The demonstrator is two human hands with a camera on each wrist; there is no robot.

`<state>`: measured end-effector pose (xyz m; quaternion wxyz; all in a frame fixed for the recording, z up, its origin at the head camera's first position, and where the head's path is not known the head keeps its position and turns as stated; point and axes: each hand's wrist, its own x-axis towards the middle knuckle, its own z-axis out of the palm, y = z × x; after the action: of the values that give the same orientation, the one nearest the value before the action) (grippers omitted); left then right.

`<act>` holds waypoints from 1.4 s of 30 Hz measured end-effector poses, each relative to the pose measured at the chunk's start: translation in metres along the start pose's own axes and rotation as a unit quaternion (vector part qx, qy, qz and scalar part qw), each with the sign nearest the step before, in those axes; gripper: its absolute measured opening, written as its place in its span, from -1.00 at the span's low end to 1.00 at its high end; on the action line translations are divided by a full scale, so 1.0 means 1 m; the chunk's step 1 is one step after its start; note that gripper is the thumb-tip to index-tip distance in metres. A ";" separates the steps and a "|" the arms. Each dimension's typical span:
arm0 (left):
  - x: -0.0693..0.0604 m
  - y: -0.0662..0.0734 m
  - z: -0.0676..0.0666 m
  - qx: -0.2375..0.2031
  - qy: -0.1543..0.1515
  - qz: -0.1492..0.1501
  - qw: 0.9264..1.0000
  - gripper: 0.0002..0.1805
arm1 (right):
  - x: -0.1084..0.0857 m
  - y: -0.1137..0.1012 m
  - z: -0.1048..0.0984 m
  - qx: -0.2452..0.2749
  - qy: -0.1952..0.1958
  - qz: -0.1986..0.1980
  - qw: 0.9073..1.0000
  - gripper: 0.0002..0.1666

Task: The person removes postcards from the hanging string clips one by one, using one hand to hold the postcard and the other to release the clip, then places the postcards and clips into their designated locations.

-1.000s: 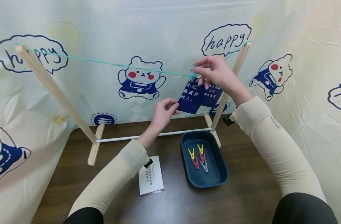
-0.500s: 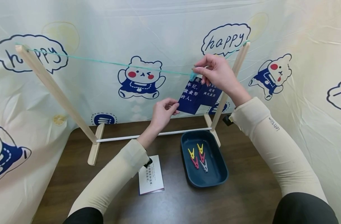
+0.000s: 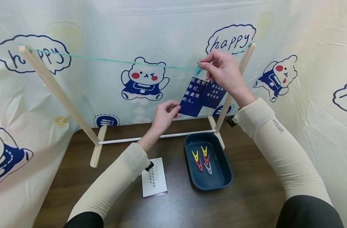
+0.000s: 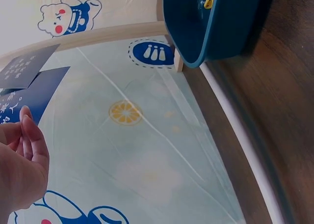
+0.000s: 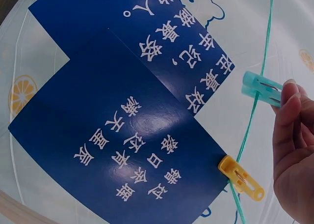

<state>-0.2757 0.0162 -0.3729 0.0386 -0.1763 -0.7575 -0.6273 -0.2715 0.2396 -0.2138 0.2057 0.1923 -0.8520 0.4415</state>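
Note:
My left hand pinches a dark blue card with white characters by its lower left edge. My right hand pinches a teal clothespin, whose jaws lie across the green string. In the right wrist view a gap shows between that clothespin and the card's top edge. A second blue card overlaps the first and hangs from the string by a yellow clothespin. Only part of the left hand's grip shows in the left wrist view.
Wooden posts hold up the string, with a white rod joining them low down. A blue tray with several clothespins stands at the right post's foot. A white card lies on the table.
My right hand has risen slightly with the teal clothespin, lifting the string a little. The clothespin has come off the card's top edge. The left hand has shifted slightly left with the card.

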 end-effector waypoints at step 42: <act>-0.045 -0.017 -0.048 -0.034 0.029 -0.018 0.999 -0.78 | -0.061 0.021 0.014 -0.033 0.027 -0.087 0.995 -0.80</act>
<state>-0.2469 -0.0423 -0.3916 0.0432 -0.1461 -0.7374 -0.6580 -0.2332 0.2485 -0.2673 0.2729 0.2466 -0.8403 0.3984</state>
